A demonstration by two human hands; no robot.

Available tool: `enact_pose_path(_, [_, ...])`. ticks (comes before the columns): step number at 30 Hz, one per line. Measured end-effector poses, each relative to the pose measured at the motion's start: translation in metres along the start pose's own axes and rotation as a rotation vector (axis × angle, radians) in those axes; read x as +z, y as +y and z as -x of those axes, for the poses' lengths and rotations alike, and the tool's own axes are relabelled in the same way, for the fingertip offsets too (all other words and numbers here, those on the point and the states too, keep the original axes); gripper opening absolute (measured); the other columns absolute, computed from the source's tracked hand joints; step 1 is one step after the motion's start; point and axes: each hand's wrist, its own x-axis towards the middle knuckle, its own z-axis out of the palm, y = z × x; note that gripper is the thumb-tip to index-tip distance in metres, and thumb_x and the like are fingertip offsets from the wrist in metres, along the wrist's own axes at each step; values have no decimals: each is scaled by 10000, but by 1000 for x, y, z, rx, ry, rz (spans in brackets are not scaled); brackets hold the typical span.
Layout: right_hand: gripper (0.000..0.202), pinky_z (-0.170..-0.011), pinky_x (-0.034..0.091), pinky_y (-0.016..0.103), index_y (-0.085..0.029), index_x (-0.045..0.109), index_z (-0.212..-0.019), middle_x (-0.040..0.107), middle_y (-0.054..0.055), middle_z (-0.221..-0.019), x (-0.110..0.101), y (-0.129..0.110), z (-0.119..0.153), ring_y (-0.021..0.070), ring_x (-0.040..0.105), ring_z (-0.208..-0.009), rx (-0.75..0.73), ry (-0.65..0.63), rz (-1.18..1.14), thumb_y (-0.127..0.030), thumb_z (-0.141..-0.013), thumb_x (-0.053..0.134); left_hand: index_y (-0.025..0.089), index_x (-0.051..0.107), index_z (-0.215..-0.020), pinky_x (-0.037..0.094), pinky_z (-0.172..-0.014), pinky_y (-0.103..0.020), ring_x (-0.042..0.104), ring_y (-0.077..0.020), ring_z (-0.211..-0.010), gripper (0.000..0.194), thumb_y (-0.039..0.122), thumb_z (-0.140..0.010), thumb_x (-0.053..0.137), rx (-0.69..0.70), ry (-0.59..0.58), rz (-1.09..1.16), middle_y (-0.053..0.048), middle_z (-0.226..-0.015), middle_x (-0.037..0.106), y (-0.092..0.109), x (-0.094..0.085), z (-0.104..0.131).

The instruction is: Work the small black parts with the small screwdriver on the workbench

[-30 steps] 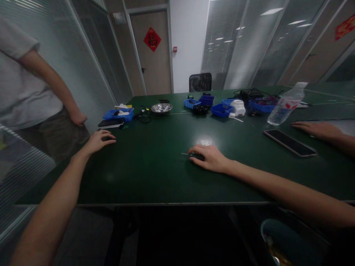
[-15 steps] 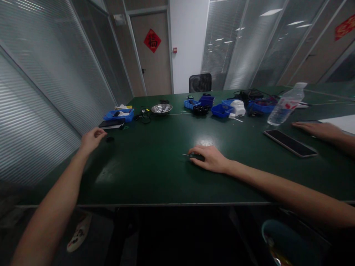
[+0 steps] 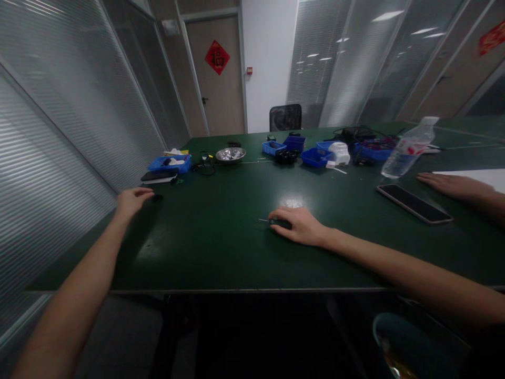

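My left hand (image 3: 134, 202) is at the left of the green table (image 3: 213, 252), thumb and fingertips pressed together. Right at those fingertips is a small, flat black piece (image 3: 158, 198), partly covered by them. It looks blurred, and whether the fingers grip it or only touch it cannot be made out. Near the table's middle, my right hand (image 3: 300, 226) rests with its fingers curled round a dark handle (image 3: 281, 223). A thin metal rod (image 3: 263, 220) sticks out of that handle towards the left; the rest of the tool is hidden in the palm.
Behind my left hand are a dark flat case (image 3: 159, 176) and a blue tray (image 3: 170, 163). A metal bowl (image 3: 230, 155) and several blue bins (image 3: 315, 157) stand farther back. On the right are a phone (image 3: 414, 203), a bottle (image 3: 410, 148) and another person's hand (image 3: 453, 185).
My left hand has moved slightly right, bringing its fingertips against the small black piece. My right hand stays put with the tool. A shoe under the table's left side is gone from view.
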Motion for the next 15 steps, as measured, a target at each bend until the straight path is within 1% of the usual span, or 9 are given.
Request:
enact_pose_path(3, [280,-734,511,339,-215,674,-1270,760,76,-1126,-1,-1,0,206,717,-876,2,-7,-12,-419,-1090,604,82,776,-1297,407,-725,-213,620,-146,-830,389,269,-957,807,-24,-9,20,-7,-956,793,3,2,0])
enact_pose_path(5, [279,-736,514,340,-215,675,-1268,760,78,-1127,-2,-2,0,207,720,-880,8,-13,-19,-418,-1093,599,74,771,-1301,407,-729,-212,621,-150,-836,397,272,-959,809,-26,-3,26,-6,-939,795,5,3,1])
enact_pose_path(10, [281,-743,520,337,-217,681,-1270,764,79,-1126,-1,-2,0,212,725,-898,10,-9,-24,-418,-1087,609,104,808,-1223,403,-754,-221,623,-150,-866,329,290,-952,827,-1,14,10,7,-961,800,11,4,5])
enact_pose_path(15, [274,-757,531,343,-218,682,-1267,768,79,-1134,-1,-2,0,205,720,-880,17,-15,-21,-408,-1085,608,105,807,-1222,410,-748,-224,633,-151,-860,339,302,-948,838,-15,-21,13,10,-952,795,16,11,9])
